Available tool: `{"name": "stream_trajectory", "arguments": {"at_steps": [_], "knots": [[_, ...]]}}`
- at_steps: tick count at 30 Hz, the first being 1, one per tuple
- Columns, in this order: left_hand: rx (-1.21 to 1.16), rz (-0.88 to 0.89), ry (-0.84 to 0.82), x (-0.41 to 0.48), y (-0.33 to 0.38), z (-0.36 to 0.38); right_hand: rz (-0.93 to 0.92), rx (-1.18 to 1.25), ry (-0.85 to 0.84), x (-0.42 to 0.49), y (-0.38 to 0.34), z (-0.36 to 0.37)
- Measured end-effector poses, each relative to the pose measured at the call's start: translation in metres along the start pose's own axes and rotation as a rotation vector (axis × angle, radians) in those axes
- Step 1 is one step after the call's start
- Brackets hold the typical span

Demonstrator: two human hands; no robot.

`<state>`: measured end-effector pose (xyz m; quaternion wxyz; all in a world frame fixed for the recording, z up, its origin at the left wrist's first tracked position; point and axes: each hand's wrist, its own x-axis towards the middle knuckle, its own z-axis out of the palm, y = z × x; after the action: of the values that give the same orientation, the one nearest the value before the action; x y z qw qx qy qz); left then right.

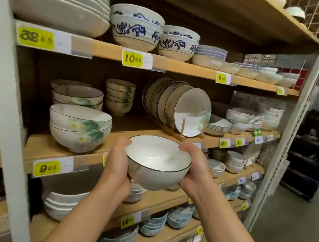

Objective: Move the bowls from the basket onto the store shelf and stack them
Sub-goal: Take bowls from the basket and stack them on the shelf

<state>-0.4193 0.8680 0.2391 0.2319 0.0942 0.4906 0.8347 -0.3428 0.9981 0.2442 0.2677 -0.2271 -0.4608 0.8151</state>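
1. Head view sets the front lip of the store shelf [132, 123] just beyond the held bowl. If the bowl comes in too low, its foot could knock that wooden edge and be jarred loose.
2. The stack of flowered bowls [78, 128] (two show, nested, at the left of the same shelf) looks the likely landing place. Set down hard or off-centre, rim on rim could chip, or the pile could lean toward the edge.
3. The upright plates [186, 106] stand in a wooden rack [182, 128] just behind the bowl. A wide swing of the right arm could tip them.
4. The bowl [157, 160] hangs in the air in front of the middle shelf, apart from it, tipped a little toward the camera. It is empty and glossy white inside, with a thin dark line round the rim and a faint grey-green mark on its outer wall (the glaze looks slippery).
5. The left hand [117, 164] cups the bowl's left wall and the right hand [192, 168] its right side. Both sets of fingers are curled round the bowl, thumbs at the rim. The basket is out of view.
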Motion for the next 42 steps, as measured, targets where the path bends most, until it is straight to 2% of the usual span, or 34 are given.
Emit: {"name": "stream_trajectory", "arguments": {"at_steps": [9, 20, 25, 30, 33, 37, 39, 42], "knots": [[0.033, 0.047, 0.032, 0.110, 0.009, 0.025, -0.021, -0.014, -0.058, 0.114, -0.021, 0.020], [0.072, 0.078, 0.270, 0.183, -0.001, 0.035, 0.122, -0.007, -0.196, 0.213, -0.015, 0.035], [0.025, 0.128, 0.363, 0.189, -0.002, 0.033, 0.193, -0.033, -0.269, 0.241, -0.014, 0.042], [0.002, 0.259, 0.345, 0.170, -0.032, 0.035, 0.219, -0.029, -0.351, 0.261, -0.007, 0.036], [0.143, 0.263, 0.320, 0.159, -0.049, 0.051, 0.195, -0.019, -0.347, 0.259, -0.001, 0.034], [0.153, 0.335, 0.465, 0.173, -0.039, 0.056, 0.067, -0.122, -0.427, 0.249, 0.009, 0.023], [0.164, 0.314, 0.508, 0.178, -0.026, 0.051, 0.051, -0.157, -0.453, 0.251, 0.004, 0.023], [0.160, 0.234, 0.478, 0.181, -0.011, 0.039, 0.154, -0.175, -0.480, 0.262, -0.012, 0.035]]}}
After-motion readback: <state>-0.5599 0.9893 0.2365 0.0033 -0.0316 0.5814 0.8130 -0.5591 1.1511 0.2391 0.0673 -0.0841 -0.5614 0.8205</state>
